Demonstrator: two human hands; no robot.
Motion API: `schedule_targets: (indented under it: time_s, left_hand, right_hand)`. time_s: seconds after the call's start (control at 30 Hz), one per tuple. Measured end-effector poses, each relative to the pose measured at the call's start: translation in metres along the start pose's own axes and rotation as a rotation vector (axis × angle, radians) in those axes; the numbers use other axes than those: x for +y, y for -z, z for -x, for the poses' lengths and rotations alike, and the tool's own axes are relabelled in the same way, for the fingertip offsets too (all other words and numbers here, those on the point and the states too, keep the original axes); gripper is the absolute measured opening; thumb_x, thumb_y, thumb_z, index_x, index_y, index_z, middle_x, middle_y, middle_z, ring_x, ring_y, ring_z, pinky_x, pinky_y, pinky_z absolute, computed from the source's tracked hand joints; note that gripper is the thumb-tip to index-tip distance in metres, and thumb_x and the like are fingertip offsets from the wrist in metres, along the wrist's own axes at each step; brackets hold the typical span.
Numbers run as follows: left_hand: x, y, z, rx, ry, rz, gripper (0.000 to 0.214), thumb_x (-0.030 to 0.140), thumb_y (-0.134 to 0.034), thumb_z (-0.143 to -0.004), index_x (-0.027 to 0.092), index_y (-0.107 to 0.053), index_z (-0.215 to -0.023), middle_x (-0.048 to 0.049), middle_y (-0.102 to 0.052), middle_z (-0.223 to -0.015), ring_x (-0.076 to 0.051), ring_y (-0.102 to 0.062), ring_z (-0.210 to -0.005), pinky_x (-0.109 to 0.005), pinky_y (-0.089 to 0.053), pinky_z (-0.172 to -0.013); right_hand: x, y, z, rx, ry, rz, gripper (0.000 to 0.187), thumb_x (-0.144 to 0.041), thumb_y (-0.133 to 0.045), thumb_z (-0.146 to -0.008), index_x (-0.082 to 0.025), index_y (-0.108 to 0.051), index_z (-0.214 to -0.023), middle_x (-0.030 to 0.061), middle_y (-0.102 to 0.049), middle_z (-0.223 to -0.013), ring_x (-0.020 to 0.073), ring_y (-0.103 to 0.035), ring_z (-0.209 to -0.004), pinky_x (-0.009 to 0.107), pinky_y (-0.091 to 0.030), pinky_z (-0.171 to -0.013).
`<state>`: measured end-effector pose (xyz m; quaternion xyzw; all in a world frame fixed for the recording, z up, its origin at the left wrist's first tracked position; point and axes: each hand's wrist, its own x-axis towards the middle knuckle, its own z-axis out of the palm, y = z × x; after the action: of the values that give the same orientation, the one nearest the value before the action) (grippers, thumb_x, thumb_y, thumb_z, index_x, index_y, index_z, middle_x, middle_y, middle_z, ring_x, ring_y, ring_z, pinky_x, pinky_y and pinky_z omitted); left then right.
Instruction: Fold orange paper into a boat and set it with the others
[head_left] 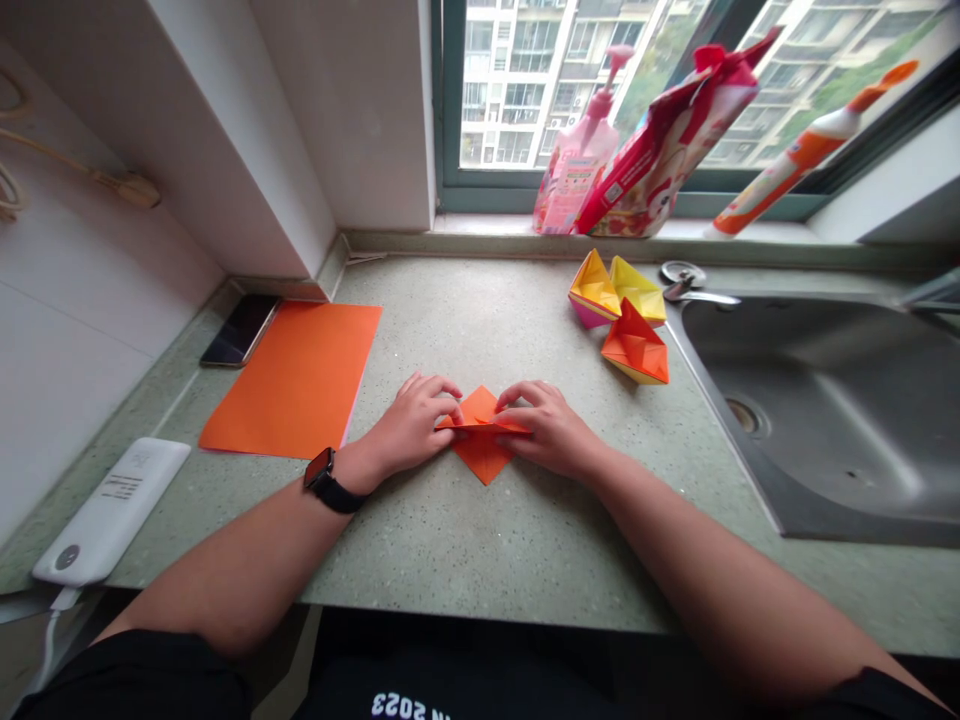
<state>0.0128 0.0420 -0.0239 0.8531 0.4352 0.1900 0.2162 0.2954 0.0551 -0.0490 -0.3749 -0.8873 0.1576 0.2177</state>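
Note:
A small folded orange paper (481, 440) lies on the green speckled counter (465, 540), shaped like a diamond with a raised fold across its middle. My left hand (412, 422) pinches its left corner with curled fingers. My right hand (549, 430) pinches the right corner the same way. A black watch (328, 482) is on my left wrist.
A stack of flat orange sheets (296, 380) lies left, with a phone (240, 330) behind it and a white power bank (112, 510) near the front edge. Three folded paper boats (622, 315) sit beside the steel sink (832, 410). Bottles and a red bag (667, 140) stand on the windowsill.

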Motion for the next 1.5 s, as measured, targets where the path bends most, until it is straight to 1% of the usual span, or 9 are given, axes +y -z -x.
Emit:
schedule_targets:
  time_s: [0.2, 0.43, 0.63, 0.87, 1.03, 1.2, 1.27, 1.37, 1.5]
  left_hand:
    - [0.003, -0.006, 0.001, -0.013, -0.079, -0.06, 0.034, 0.007, -0.074, -0.09, 0.033, -0.085, -0.109, -0.0036, -0.072, -0.134, -0.027, -0.065, -0.13, -0.067, -0.026, -0.134]
    - [0.0, -0.006, 0.001, 0.039, -0.11, -0.056, 0.024, 0.012, -0.077, -0.093, 0.032, -0.088, -0.099, -0.0046, -0.075, -0.13, -0.028, -0.067, -0.125, -0.064, -0.037, -0.128]
    - [-0.002, 0.0, 0.0, 0.065, -0.016, -0.005, 0.012, 0.018, -0.079, -0.095, 0.024, -0.084, -0.086, -0.0055, -0.075, -0.131, -0.029, -0.066, -0.123, -0.055, -0.049, -0.116]
    - [-0.003, 0.01, -0.001, 0.047, 0.152, -0.021, 0.024, 0.036, -0.082, -0.097, 0.023, -0.08, -0.076, -0.0068, -0.071, -0.134, -0.032, -0.061, -0.131, -0.059, -0.043, -0.123]
    - [-0.001, 0.007, 0.001, 0.033, 0.164, -0.093, 0.026, 0.037, -0.074, -0.101, 0.021, -0.08, -0.081, -0.0099, -0.066, -0.138, -0.033, -0.056, -0.134, -0.062, -0.039, -0.126]
    - [-0.001, 0.0, 0.004, 0.077, 0.148, -0.189, 0.029, 0.037, -0.073, -0.103, 0.019, -0.073, -0.079, -0.0132, -0.064, -0.138, -0.035, -0.054, -0.137, -0.064, -0.039, -0.126]
    - [0.0, -0.002, 0.005, 0.084, 0.139, -0.235, 0.025, 0.036, -0.074, -0.102, 0.019, -0.073, -0.084, -0.0146, -0.063, -0.14, -0.036, -0.054, -0.139, -0.066, -0.037, -0.127]
    - [0.003, -0.003, 0.005, 0.117, 0.063, -0.285, 0.013, 0.028, -0.071, -0.104, 0.02, -0.075, -0.113, -0.0154, -0.061, -0.148, -0.035, -0.051, -0.147, -0.065, -0.036, -0.13]
    - [0.02, -0.01, 0.01, 0.055, -0.15, -0.349, 0.038, 0.013, -0.053, -0.109, 0.022, -0.069, -0.142, -0.0123, -0.057, -0.162, -0.031, -0.049, -0.154, -0.055, -0.037, -0.133]
  right_hand:
    - [-0.004, -0.007, 0.0, 0.037, 0.057, 0.016, 0.03, -0.021, -0.083, -0.092, -0.041, -0.088, -0.112, 0.0061, -0.076, -0.115, 0.0271, -0.066, -0.11, 0.048, -0.048, -0.102]
    - [-0.006, 0.0, 0.001, 0.018, 0.063, 0.031, 0.017, -0.022, -0.079, -0.095, -0.034, -0.088, -0.103, 0.0065, -0.077, -0.113, 0.0267, -0.067, -0.107, 0.047, -0.049, -0.099]
    - [-0.001, 0.008, -0.001, -0.038, -0.026, -0.057, 0.008, -0.027, -0.078, -0.098, -0.029, -0.085, -0.098, 0.0075, -0.075, -0.113, 0.026, -0.069, -0.106, 0.046, -0.052, -0.099]
    - [-0.002, 0.008, -0.001, -0.02, -0.154, -0.042, 0.017, -0.032, -0.073, -0.102, -0.027, -0.082, -0.088, 0.0081, -0.074, -0.114, 0.0265, -0.068, -0.106, 0.047, -0.053, -0.1]
    - [-0.003, 0.001, -0.001, 0.057, -0.275, -0.004, 0.021, -0.031, -0.072, -0.101, -0.027, -0.08, -0.082, 0.0081, -0.074, -0.109, 0.0295, -0.067, -0.109, 0.052, -0.051, -0.101]
    - [-0.007, -0.003, -0.002, 0.101, -0.286, 0.079, 0.027, -0.037, -0.074, -0.1, -0.026, -0.077, -0.076, 0.0094, -0.073, -0.106, 0.0302, -0.066, -0.105, 0.051, -0.052, -0.095]
    - [-0.008, -0.004, -0.002, 0.104, -0.29, 0.094, 0.027, -0.038, -0.075, -0.099, -0.026, -0.077, -0.074, 0.0096, -0.072, -0.105, 0.0302, -0.065, -0.105, 0.051, -0.051, -0.094]
    - [-0.008, -0.004, -0.002, 0.105, -0.288, 0.094, 0.026, -0.037, -0.075, -0.099, -0.026, -0.077, -0.075, 0.0097, -0.072, -0.105, 0.0302, -0.064, -0.104, 0.05, -0.05, -0.094]
    - [-0.008, -0.005, -0.001, 0.118, -0.281, 0.09, 0.022, -0.035, -0.077, -0.098, -0.026, -0.079, -0.078, 0.0093, -0.071, -0.106, 0.0293, -0.064, -0.104, 0.05, -0.05, -0.094]
